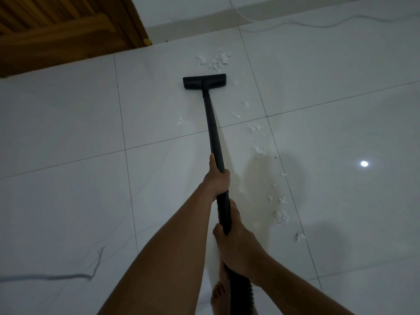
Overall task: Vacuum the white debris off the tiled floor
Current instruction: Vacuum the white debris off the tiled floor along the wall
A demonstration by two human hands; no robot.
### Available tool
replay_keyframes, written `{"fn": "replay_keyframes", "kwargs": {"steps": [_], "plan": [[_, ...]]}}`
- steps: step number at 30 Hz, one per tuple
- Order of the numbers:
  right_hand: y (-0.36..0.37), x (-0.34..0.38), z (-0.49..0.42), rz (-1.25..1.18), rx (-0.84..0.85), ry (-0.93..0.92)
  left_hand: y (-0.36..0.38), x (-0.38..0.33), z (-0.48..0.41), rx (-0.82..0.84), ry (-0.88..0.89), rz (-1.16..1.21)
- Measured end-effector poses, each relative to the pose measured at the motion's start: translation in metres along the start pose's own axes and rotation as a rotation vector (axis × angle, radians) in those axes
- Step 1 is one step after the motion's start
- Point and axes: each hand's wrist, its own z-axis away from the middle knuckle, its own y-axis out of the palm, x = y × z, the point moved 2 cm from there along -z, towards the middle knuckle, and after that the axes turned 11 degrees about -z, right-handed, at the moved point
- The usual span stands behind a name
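Observation:
A black vacuum wand (211, 128) runs from my hands to its flat floor head (204, 82), which rests on the white tiled floor (68, 133). My left hand (217, 179) grips the wand higher up. Lower down, my right hand (236, 244) grips the wand where the ribbed hose (245, 289) begins. A cluster of white debris (214, 61) lies just beyond the head. More white debris (280, 215) trails along the tile seam to the right of the wand.
A wooden door (56, 30) stands at the far left, with the wall base (204, 17) beside it. A thin cable (318, 22) lies along the far wall. My bare foot (219, 296) shows at the bottom. A lamp reflection (364, 163) glints on the right.

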Motion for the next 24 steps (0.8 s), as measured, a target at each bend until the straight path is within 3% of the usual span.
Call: {"fn": "replay_keyframes", "kwargs": {"steps": [24], "plan": [[-0.023, 0.041, -0.051, -0.066, 0.034, 0.034, -0.023, -0.039, -0.056, -0.030, 0.028, 0.012]]}}
